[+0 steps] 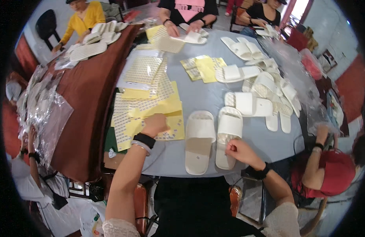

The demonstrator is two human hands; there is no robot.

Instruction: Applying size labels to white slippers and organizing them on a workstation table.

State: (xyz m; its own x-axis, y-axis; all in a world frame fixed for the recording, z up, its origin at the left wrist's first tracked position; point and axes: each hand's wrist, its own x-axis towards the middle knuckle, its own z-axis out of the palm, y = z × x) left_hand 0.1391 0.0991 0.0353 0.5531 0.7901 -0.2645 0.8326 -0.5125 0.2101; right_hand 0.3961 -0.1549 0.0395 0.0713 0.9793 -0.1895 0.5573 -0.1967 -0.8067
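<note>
Two white slide slippers lie side by side at the near table edge, the left slipper (199, 160) and the right slipper (231, 122). A small dark mark shows on the left one's insole. My left hand (155, 125) rests curled over yellow-backed sticker sheets (145, 108) printed with rows of small marks; its fingertips are hidden. Over the heel of the right slipper hovers my right hand (242, 152), thumb and fingers pinched together. Anything between those fingers is too small to make out. Both wrists wear black bands.
More white slippers (248, 104) are heaped on the grey table (202, 96) to the right, near clear plastic bags (295, 67). Loose sticker sheets (206, 67) lie mid-table. A brown-covered table (91, 114) stands left with bagged slippers. Several people work around both tables.
</note>
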